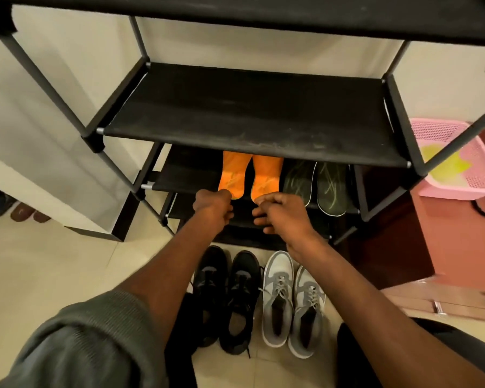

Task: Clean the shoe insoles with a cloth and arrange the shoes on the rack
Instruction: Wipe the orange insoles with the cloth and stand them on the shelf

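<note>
Insoles are the business here: two orange insoles [248, 175] lie side by side on a lower shelf of the black rack [247, 119], heels poking out over its front edge. The left hand [212, 205] curls round the heel of the left one, and the right hand [280, 215] pinches the heel of the other, probably because the heels are the only parts easy to reach under the shelf above. Just to the right of the orange pair, on the same shelf, lie two dark green insoles [317, 184], untouched. On the floor in front of the rack stand the black shoes [227, 298] and, just right of them, the grey shoes [291, 303], toes toward the rack, not yet shelved. No cloth shows anywhere. A pink basket [459, 161] sits right of the rack.
</note>
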